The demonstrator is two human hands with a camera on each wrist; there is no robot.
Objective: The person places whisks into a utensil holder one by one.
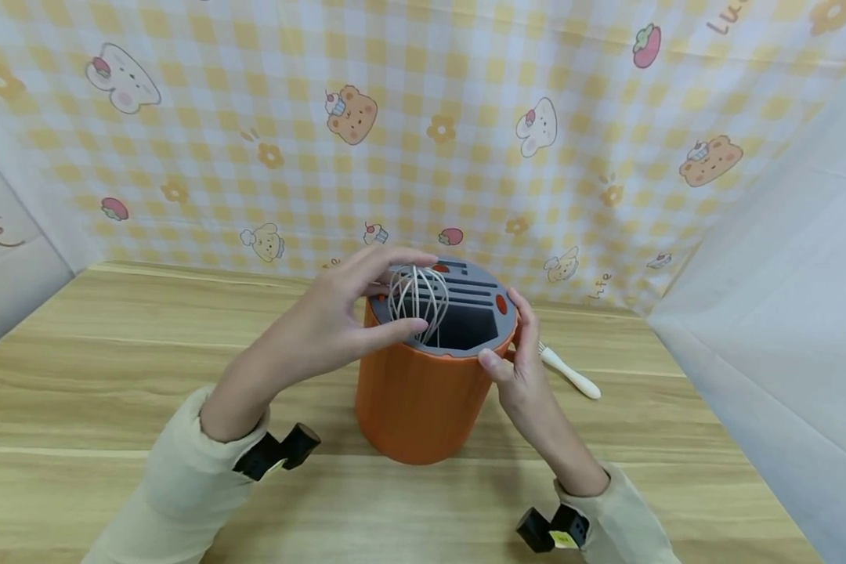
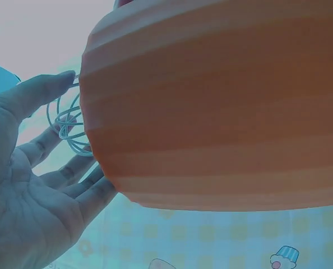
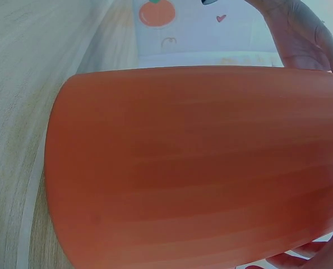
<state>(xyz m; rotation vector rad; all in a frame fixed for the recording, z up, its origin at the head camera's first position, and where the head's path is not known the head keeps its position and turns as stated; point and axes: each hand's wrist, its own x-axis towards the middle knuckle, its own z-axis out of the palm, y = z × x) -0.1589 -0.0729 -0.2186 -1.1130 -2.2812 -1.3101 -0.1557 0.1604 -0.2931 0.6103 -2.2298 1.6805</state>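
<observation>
An orange utensil holder [image 1: 423,407] with a grey slotted top [image 1: 497,333] stands upright on the table. A wire whisk [image 1: 433,294] sits head up in the large opening of the top, its lower part hidden inside. Around the whisk's wires is my left hand [image 1: 324,321], thumb on the near side and fingers on the far side, spread apart. The left wrist view shows these wires [image 2: 71,131] between the loosely extended fingers. With thumb and fingers at the rim, my right hand [image 1: 525,368] grips the holder's right side.
On the wooden table [image 1: 289,486], a white-handled utensil [image 1: 571,372] lies right of the holder, its head partly hidden. A yellow checked cloth [image 1: 409,180] hangs behind, and a white side panel [image 1: 761,313] rises at the right.
</observation>
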